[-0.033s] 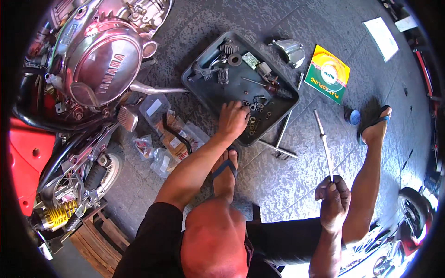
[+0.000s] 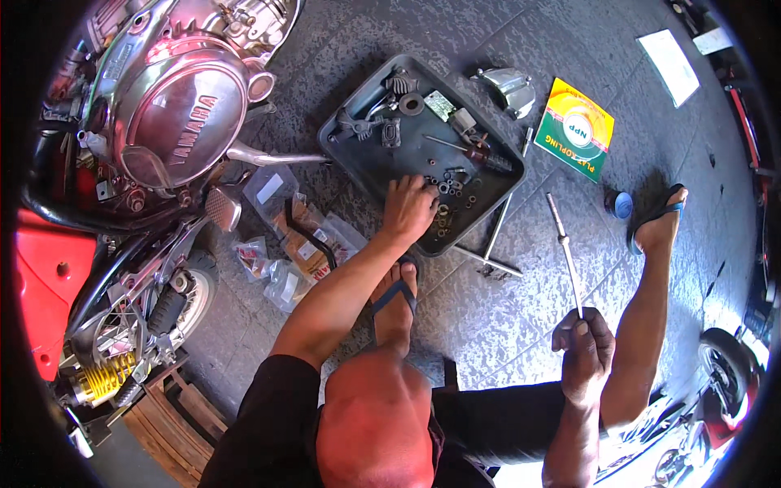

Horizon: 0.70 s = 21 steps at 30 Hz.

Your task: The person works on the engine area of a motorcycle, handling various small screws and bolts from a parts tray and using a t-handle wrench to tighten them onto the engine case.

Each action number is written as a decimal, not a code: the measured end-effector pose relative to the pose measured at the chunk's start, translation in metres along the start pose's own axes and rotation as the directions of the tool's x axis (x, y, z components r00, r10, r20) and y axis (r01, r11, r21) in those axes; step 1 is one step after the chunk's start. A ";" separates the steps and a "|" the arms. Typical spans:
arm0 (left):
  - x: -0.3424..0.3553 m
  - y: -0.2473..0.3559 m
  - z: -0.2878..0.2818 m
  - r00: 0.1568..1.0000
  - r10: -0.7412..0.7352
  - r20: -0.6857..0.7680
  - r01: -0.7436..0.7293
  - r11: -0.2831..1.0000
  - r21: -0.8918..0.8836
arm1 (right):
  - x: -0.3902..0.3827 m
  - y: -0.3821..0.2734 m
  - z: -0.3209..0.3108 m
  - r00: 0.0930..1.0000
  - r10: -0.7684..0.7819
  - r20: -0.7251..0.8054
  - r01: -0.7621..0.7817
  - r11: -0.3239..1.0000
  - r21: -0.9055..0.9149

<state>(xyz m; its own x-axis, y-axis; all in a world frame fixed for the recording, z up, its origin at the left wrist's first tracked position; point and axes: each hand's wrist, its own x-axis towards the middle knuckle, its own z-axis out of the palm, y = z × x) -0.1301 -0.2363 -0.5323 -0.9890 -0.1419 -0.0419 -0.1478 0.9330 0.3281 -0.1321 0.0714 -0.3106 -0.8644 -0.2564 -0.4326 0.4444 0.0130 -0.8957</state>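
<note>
My left hand (image 2: 409,210) reaches into the dark tray (image 2: 370,184), its fingers curled down among small nuts and washers (image 2: 447,186); anything between the fingertips is hidden. A long thin metal rod (image 2: 572,264) with a nut-like collar partway along and a thicker far end stands up from my right hand (image 2: 586,346), whose fingers grip its near end. Farther up in the tray, a screwdriver (image 2: 475,154) lies across the floor of it, near greasy metal engine parts (image 2: 391,132).
A motorcycle engine (image 2: 191,114) stands at the left, its pedal reaching toward the tray. Plastic parts bags (image 2: 305,244) lie by my foot. Right of the tray are a T-handle wrench (image 2: 498,229), a metal cover (image 2: 509,89), a yellow-green packet (image 2: 575,130) and a small blue-topped can (image 2: 620,205).
The rod's far end has shifted very slightly left in my right hand. My left hand stays in place in the tray.
</note>
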 end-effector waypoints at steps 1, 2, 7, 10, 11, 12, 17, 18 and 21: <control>0.000 -0.001 -0.002 0.998 0.010 -0.058 -0.014 0.998 -0.060 | 0.000 -0.001 0.001 1.000 0.007 -0.006 -0.007 1.000 -0.026; 0.001 -0.002 -0.004 0.993 0.016 -0.115 -0.030 0.992 -0.119 | 0.000 0.000 0.001 1.000 0.014 -0.007 -0.014 0.999 -0.039; 0.004 -0.025 -0.009 0.926 -0.132 -0.353 -0.027 0.911 -0.412 | 0.001 0.002 0.002 0.999 0.044 -0.030 -0.047 0.993 -0.108; -0.005 -0.031 -0.010 0.959 -0.128 -0.252 0.037 0.940 -0.339 | 0.001 0.001 0.002 0.994 0.107 -0.030 -0.111 0.982 -0.156; -0.008 -0.027 -0.013 0.969 -0.123 -0.213 0.051 0.948 -0.314 | 0.002 0.001 0.001 0.995 0.100 -0.015 -0.101 0.981 -0.168; -0.011 -0.023 -0.016 0.971 -0.203 -0.126 0.130 0.891 -0.436 | 0.003 0.003 0.000 0.996 0.092 0.000 -0.091 0.980 -0.179; -0.044 0.023 -0.050 0.819 -0.238 0.522 0.530 -0.034 -0.848 | 0.004 0.020 0.004 0.980 0.190 0.066 -0.167 0.949 -0.267; -0.054 0.035 -0.057 0.838 -0.153 0.524 0.494 -0.197 -0.847 | 0.004 0.025 0.007 0.970 0.230 0.085 -0.195 0.935 -0.296; -0.076 0.063 -0.065 0.875 0.073 0.479 0.427 -0.583 -0.691 | -0.002 0.052 0.018 0.944 0.319 0.089 -0.254 0.871 -0.421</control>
<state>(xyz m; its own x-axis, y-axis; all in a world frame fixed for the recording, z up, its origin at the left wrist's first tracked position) -0.0638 -0.1885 -0.4468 -0.8794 0.1027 -0.4648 -0.3312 -0.8334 0.4424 -0.1026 0.0556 -0.3546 -0.6533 -0.3234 -0.6845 0.5080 0.4832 -0.7131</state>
